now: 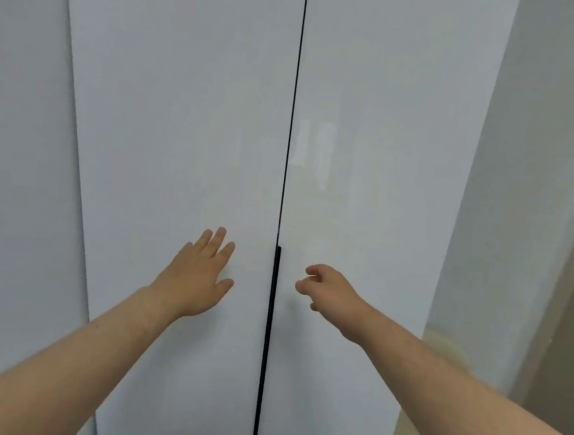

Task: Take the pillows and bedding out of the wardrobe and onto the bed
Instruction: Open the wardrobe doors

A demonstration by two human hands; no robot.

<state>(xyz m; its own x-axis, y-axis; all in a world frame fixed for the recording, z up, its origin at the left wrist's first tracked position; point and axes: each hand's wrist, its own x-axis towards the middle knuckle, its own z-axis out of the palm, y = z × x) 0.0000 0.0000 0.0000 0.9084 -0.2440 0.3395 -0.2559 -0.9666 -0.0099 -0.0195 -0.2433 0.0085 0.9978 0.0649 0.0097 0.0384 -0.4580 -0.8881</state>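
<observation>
Fingers: left hand (198,279) spreading flat near left door (181,140), right hand (328,289) curling loosely, empty, beside handle (276,271) | wardrobe (375,87) doors shut | bedding unseen, everything remaining

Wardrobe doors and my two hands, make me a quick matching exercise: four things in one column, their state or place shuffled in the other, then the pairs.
1. left hand
2. right hand
3. black handle strip
4. wardrobe doors

A. shut
B. runs along the centre gap
C. fingers curled, near the handle
D. fingers spread, over the left door

Pairs: 1-D, 2-C, 3-B, 4-A
</observation>
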